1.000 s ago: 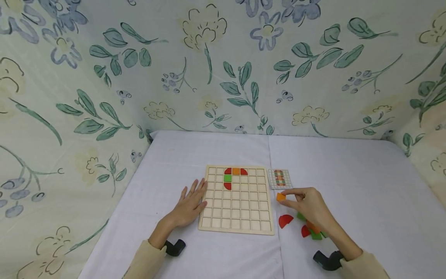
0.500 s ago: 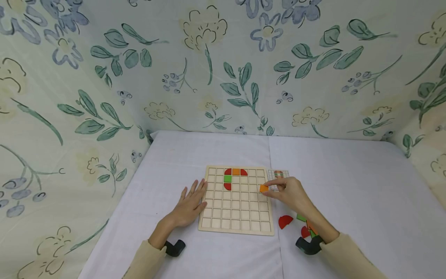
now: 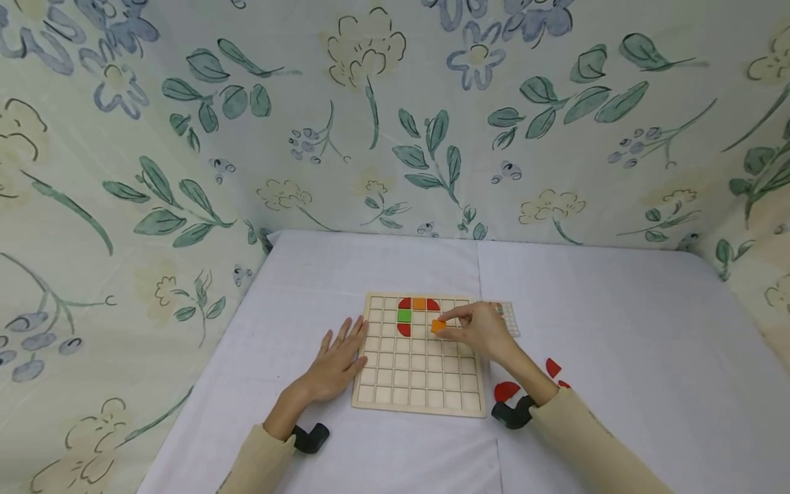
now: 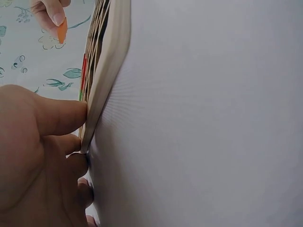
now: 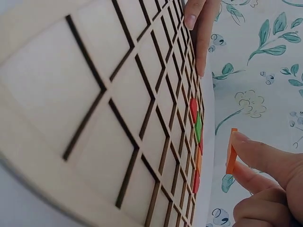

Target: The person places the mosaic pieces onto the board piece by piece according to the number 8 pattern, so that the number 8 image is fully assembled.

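Observation:
A wooden grid board (image 3: 418,398) lies on the white cloth. Near its far edge sit red quarter-round tiles (image 3: 404,331), an orange square tile (image 3: 419,304) and a green square tile (image 3: 404,315). My right hand (image 3: 484,331) pinches another orange square tile (image 3: 439,326) between thumb and finger. In the right wrist view this orange tile (image 5: 231,151) is held above the board surface. My left hand (image 3: 336,363) rests flat at the board's left edge, fingers spread and straight; the left wrist view shows its thumb (image 4: 64,116) against the board's side.
A printed pattern card (image 3: 509,320) lies right of the board, partly hidden by my right hand. Loose red tiles (image 3: 507,392) lie near my right forearm, which hides part of that pile. A floral cloth (image 3: 395,137) hangs behind the table.
My right hand has carried the orange square tile left, from beside the card to over the upper right part of the board. The left hand has stayed in place.

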